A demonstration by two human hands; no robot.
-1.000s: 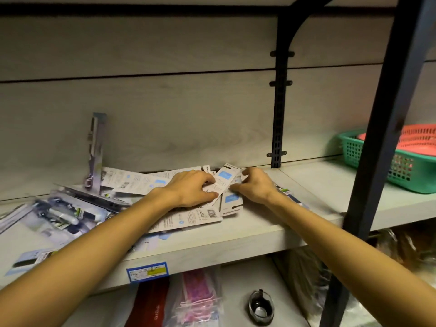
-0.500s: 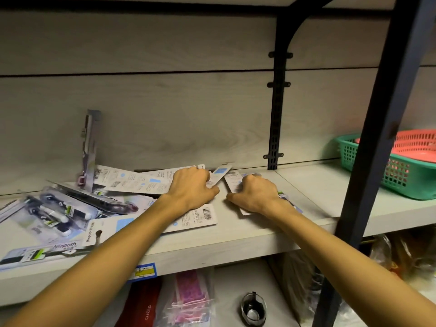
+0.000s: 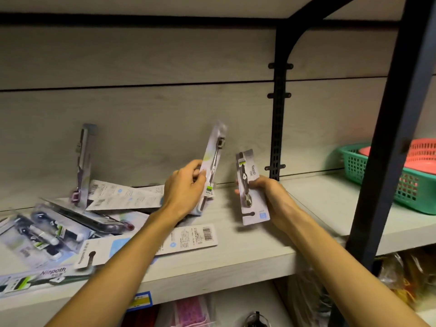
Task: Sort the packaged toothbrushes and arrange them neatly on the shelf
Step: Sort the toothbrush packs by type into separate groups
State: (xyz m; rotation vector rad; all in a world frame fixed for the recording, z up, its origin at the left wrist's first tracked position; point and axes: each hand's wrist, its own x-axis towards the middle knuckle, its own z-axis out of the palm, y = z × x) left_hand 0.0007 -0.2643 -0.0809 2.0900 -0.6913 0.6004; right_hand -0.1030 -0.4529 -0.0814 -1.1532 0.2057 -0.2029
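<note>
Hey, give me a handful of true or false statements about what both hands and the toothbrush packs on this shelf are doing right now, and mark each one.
1. Each hand holds one packaged toothbrush. True: the left hand grips a pack and the right hand grips another pack.
2. Both held packs lie flat on the shelf. False: both are lifted above the shelf, tilted roughly upright.
3. One pack leans upright against the back wall at the left. True: it stands behind the loose pile.
4. The green basket sits among the pile at the left. False: the green basket is at the far right, with a red basket inside it.
5. The remaining packs are already in a neat row. False: they lie scattered and overlapping.
</note>
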